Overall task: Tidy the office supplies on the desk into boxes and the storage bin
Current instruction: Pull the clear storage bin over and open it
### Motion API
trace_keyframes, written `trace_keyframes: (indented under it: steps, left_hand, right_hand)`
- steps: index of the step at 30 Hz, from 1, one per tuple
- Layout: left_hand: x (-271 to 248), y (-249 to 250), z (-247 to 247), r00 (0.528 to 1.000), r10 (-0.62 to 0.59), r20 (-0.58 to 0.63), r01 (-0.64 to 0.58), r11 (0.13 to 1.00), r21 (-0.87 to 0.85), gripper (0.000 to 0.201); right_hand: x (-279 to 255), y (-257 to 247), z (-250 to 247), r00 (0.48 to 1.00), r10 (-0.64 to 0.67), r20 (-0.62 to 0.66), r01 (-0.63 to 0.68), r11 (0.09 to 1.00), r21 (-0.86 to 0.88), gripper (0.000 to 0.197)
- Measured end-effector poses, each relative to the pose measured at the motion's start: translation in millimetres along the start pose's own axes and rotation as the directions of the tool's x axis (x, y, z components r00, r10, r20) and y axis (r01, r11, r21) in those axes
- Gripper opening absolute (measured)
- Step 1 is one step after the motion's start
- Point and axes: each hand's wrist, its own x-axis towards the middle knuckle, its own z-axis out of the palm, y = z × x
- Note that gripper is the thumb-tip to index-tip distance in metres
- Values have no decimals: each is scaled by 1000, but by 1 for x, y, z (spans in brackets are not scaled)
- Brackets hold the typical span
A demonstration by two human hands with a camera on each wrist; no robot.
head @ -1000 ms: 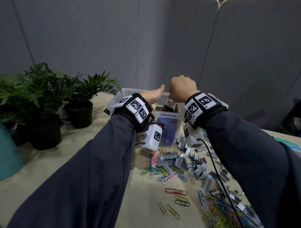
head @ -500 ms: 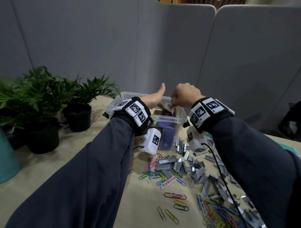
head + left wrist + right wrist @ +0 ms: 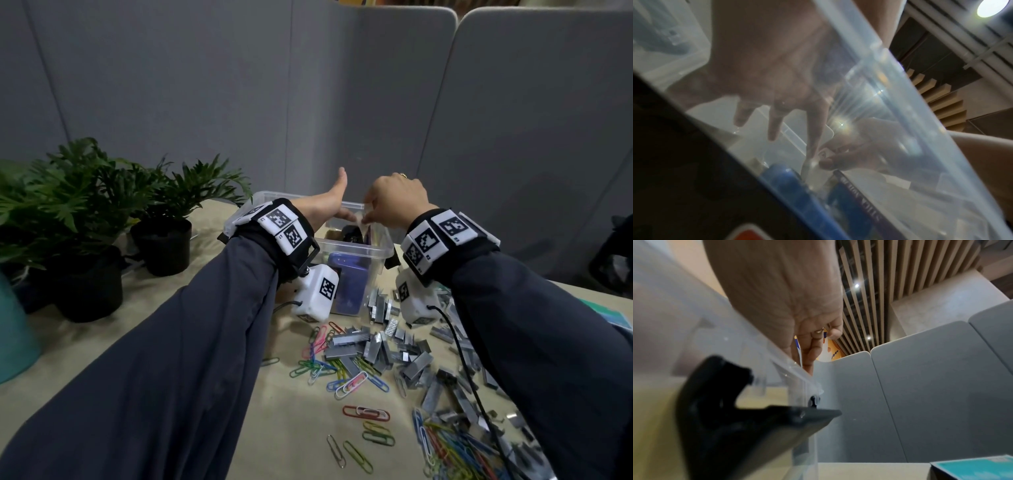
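Both hands are over the clear bin [image 3: 346,251], which stands at the back of the desk [image 3: 212,394]. The left hand [image 3: 325,205] has its fingers straight and spread inside the bin, thumb raised above the rim; seen through the wall from the left wrist, the fingers [image 3: 774,120] point down and hold nothing. The right hand [image 3: 394,202] is bent down into the bin, its fingertips pinching a small clear wrapper [image 3: 812,164] just beside the left fingers. Inside the bin are a purple box [image 3: 349,284] and a dark item, too indistinct to identify. In front of the bin, staples [image 3: 383,346] and coloured clips [image 3: 349,380] lie scattered and mixed. Two potted plants [image 3: 102,205] stand at the left.
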Motion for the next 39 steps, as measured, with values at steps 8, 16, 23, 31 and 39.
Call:
trace_keyframes:
  steps: [8, 16, 23, 31, 39]
  left_hand:
    - [0, -3, -4, 993, 40, 110, -36, 999, -34, 114]
    - [-8, 7, 4, 996, -87, 12, 87, 995, -49, 112]
    - [-5, 7, 6, 989, -78, -129, 60, 988, -140, 95]
    - [26, -17, -7, 891, 70, -448, -149, 979, -142, 30]
    - [16, -12, -3, 908, 34, -418, -222, 885, -409, 34]
  right_hand:
    - [-2, 5, -1, 999, -12, 43, 3, 978, 208, 23]
    - [0, -3, 12, 993, 42, 110, -64, 978, 200, 30]
    - [0, -2, 14, 987, -25, 156, -7, 979, 201, 43]
    - [-3, -10, 18, 995, -82, 52, 69, 975, 212, 21]
    - [-1, -4, 28, 997, 22, 69, -70, 554, 830, 39]
